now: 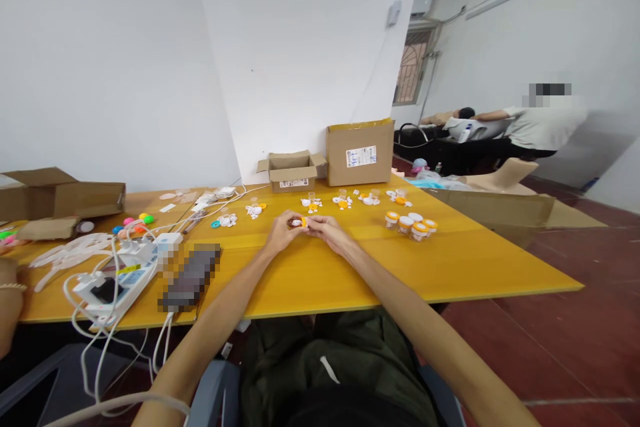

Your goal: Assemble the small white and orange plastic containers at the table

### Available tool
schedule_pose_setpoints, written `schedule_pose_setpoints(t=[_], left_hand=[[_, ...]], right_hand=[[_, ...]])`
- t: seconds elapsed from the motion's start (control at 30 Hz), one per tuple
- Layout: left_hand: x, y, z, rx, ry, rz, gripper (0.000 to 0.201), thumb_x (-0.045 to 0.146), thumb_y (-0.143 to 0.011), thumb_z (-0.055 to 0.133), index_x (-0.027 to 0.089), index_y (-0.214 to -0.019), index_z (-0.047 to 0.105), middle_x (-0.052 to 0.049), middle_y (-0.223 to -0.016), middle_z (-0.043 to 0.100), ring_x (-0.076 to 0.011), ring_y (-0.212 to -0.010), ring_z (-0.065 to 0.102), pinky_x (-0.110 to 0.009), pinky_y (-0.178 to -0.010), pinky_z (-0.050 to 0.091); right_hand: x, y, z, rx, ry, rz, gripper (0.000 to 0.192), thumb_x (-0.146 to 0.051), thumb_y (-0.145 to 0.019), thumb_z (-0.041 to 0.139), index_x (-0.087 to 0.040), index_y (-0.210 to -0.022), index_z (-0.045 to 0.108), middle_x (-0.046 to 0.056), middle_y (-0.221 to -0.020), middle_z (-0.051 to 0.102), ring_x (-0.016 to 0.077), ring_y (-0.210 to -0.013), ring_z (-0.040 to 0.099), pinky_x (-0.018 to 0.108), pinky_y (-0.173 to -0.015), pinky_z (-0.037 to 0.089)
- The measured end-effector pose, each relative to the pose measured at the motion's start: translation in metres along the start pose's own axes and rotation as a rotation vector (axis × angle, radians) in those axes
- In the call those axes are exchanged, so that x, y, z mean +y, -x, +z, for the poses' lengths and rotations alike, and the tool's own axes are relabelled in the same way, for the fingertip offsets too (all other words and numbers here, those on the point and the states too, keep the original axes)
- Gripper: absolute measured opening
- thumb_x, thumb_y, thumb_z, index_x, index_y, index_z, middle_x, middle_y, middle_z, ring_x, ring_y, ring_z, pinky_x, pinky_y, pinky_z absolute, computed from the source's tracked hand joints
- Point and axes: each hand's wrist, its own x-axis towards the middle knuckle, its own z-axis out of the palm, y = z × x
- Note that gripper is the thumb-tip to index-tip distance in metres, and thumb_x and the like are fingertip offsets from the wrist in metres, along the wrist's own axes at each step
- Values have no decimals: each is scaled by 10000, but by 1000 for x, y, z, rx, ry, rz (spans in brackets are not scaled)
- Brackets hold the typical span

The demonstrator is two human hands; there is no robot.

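Over the middle of the yellow table, both hands meet at a small part with orange and white on it point(303, 221). My left hand point(283, 232) has its fingers curled round one side. From the other side, the fingers of my right hand point(327, 232) pinch it. The part is largely covered by fingers, so its full shape cannot be made out. Beyond the hands lie small piles of white pieces with orange rings point(343, 203) and clear cups point(311, 197). To the right stands a cluster of small clear jars with orange and white lids point(411, 224).
A small open carton point(293, 173) and a large carton point(360, 153) stand along the back. On the left are a phone point(193, 278), a power strip point(133, 280) with tangled cables, and coloured balls point(136, 225). A person point(543, 123) sits far right.
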Motion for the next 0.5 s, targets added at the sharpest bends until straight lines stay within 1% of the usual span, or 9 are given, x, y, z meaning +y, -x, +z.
schedule_pose_setpoints(t=[0.13,0.33,0.5], left_hand=[[1,1,-1,-15,-12,29,200,249,-687,787,209,-869,714,-9,-827,654,-176,-787,599,-306,-767,496],[5,1,-3,-25,-39,73,187,251,-710,774,206,-877,703,-10,-828,636,-176,-793,580,-306,-776,474],[6,1,-2,-8,-50,89,180,238,-711,771,205,-872,696,-9,-823,635,-173,-785,579,-299,-763,471]], right_hand=[[-1,1,1,0,-4,16,200,-296,-593,871,-178,-686,739,33,-711,717,161,-735,674,299,-796,557],[-7,6,6,13,-18,30,211,-298,-574,884,-184,-661,730,7,-648,698,124,-628,642,244,-698,550],[-9,7,9,20,-24,37,210,-303,-574,888,-190,-644,726,-3,-628,685,112,-601,622,238,-692,543]])
